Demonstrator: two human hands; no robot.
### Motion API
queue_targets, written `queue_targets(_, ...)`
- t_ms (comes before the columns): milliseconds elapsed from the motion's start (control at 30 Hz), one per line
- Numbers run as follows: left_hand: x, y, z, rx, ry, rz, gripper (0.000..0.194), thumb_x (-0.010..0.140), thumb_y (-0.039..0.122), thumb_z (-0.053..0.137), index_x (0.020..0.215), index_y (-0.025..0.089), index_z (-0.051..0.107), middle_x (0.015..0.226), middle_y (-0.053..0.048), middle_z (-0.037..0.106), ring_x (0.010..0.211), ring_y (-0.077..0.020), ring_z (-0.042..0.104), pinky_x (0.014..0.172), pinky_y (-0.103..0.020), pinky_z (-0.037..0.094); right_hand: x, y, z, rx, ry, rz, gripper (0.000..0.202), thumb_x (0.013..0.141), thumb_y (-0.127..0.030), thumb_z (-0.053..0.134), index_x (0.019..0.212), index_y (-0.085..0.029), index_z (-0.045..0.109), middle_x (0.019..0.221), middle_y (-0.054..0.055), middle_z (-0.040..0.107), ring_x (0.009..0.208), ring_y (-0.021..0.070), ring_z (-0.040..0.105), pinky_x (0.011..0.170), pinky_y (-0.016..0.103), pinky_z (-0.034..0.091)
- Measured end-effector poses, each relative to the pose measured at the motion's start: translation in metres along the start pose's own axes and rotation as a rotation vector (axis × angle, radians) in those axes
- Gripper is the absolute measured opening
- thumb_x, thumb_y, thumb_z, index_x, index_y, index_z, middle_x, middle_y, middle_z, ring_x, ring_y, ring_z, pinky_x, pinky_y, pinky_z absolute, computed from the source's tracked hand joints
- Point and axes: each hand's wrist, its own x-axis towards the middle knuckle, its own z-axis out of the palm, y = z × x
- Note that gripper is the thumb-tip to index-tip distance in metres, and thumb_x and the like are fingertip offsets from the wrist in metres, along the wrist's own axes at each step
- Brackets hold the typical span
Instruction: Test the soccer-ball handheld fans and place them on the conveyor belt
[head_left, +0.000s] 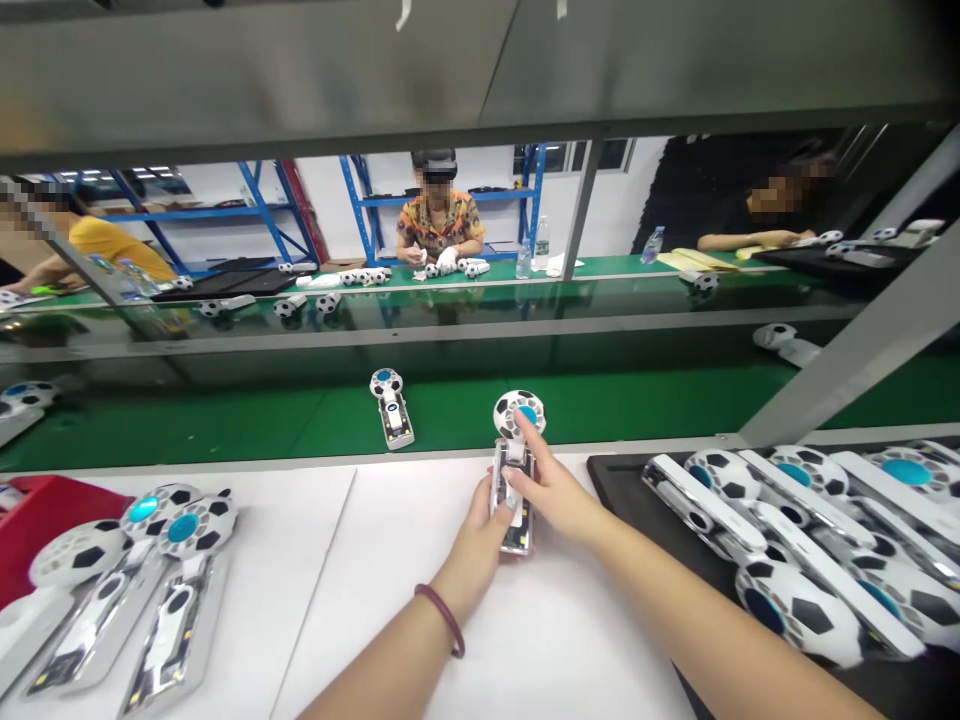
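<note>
Bare forearms (675, 580) lead to a left hand (484, 530) closed round the ball-topped device (516, 450) and a loosely spread right hand (561, 488), index finger (535, 443) seemingly pressing the blue disc (531, 412) beyond the left hand, next calling for a steady hold.
</note>
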Motion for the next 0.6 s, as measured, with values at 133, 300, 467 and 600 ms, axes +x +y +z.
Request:
queue_targets(133, 0.0, 0.005, -0.001, 0.08, 0.01, -0.029, 0.07, 0.076, 0.053, 0.055, 0.131, 0.024, 0.023, 0.079, -0.002, 0.055, 0.062, -0.0155, 0.055, 0.056, -0.028, 0.045, 0.003, 0.002, -0.004, -0.001, 0.065, -0.021, 0.057, 0.088, -0.035, 0.043, 0.14, -0.03, 0.021, 0.144, 0.0, 0.025, 0.132, 0.0199, 0.024, 0.109, 0.039, 0.02)
queue_targets(300, -0.002, 0.008, -0.001, -0.127, -0.055, -0.014, 0.05, 0.081, 0.045, 0.053, 0.121, 0.022, 0.035, 0.087, -0.004, 0.057, 0.065, -0.0149, 0.058, 0.064, -0.03, 0.047, 0.0, -0.002, -0.003, -0.079, 0.06, -0.028, 0.049, 0.088, -0.035, 0.041, 0.136, -0.03, 0.031, 0.131, 0.003, 0.044, 0.118, 0.0218, 0.044, 0.1, 0.039, 0.035)
queue_targets(467, -0.002, 0.007, 0.0, -0.212, -0.109, -0.06, 0.047, 0.077, 0.031, 0.06, 0.116, 0.019, 0.036, 0.083, -0.005, 0.06, 0.068, -0.0198, 0.062, 0.065, -0.035, 0.048, -0.006, -0.011, 0.0, -0.303, -0.096, -0.06, 0.043, 0.089, -0.031, 0.04, 0.132, -0.032, 0.039, 0.119, 0.004, 0.055, 0.098, 0.0216, 0.057, 0.085, 0.037, 0.046)
queue_targets(600, -0.003, 0.007, 0.001, -0.234, -0.189, -0.066, 0.054, 0.073, 0.032, 0.064, 0.116, 0.019, 0.034, 0.08, -0.006, 0.062, 0.07, -0.0228, 0.064, 0.069, -0.039, 0.048, -0.007, -0.013, -0.001, -0.386, -0.086, -0.13, 0.041, 0.089, -0.026, 0.039, 0.129, -0.034, 0.043, 0.119, 0.0, 0.056, 0.101, 0.02, 0.056, 0.087, 0.036, 0.044)
